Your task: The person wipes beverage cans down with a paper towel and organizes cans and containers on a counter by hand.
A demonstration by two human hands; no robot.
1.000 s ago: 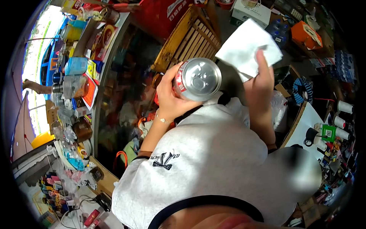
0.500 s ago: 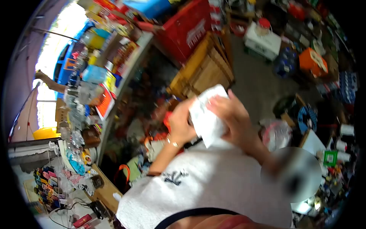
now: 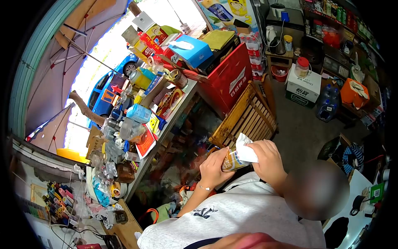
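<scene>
In the head view, my left hand [image 3: 213, 169], with a thin bracelet at its wrist, is wrapped round a gold-brown can [image 3: 231, 161] with blue and white print. The can lies tilted across the front of my chest. My right hand [image 3: 267, 159] is closed on a white tissue [image 3: 245, 148], pressing it over the can's right end. That end is hidden under tissue and fingers.
Left, a long counter [image 3: 170, 110] is crowded with bottles and packets. A red box [image 3: 226, 79] stands at its far end, by a slatted wooden chair [image 3: 244, 118]. White carton [image 3: 303, 85] and water bottles [image 3: 327, 103] stand on the floor to the right.
The can now shows in my left hand, where the tissue covered much of that area before. The tissue is bunched in my right hand at the can's end. My view has shifted.
</scene>
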